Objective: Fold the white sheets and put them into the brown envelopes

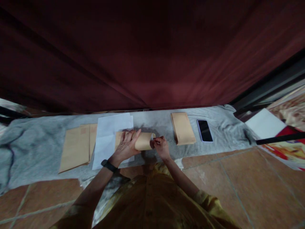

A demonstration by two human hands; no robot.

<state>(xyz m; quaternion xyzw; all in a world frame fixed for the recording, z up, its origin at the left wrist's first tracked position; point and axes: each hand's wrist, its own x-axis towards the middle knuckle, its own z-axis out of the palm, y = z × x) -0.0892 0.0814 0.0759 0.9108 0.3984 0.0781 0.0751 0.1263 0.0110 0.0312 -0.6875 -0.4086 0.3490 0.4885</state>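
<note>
A brown envelope [144, 141] lies on the grey cloth [35, 140] in front of me. My left hand [127, 144] rests flat on its left part with the fingers stretched out. At the envelope's right end, my right hand [160, 144] is closed in a pinch on its edge or flap. A black watch sits on my left wrist. White paper sheets [109, 133] lie under and to the left of the envelope.
Flat brown envelopes [76, 146] lie at the left. A stack of brown envelopes [183, 128] and a black phone [205, 130] lie at the right. A dark red curtain [143, 54] hangs behind. Tiled floor [238, 181] is near me. A white sheet [264, 122] lies far right.
</note>
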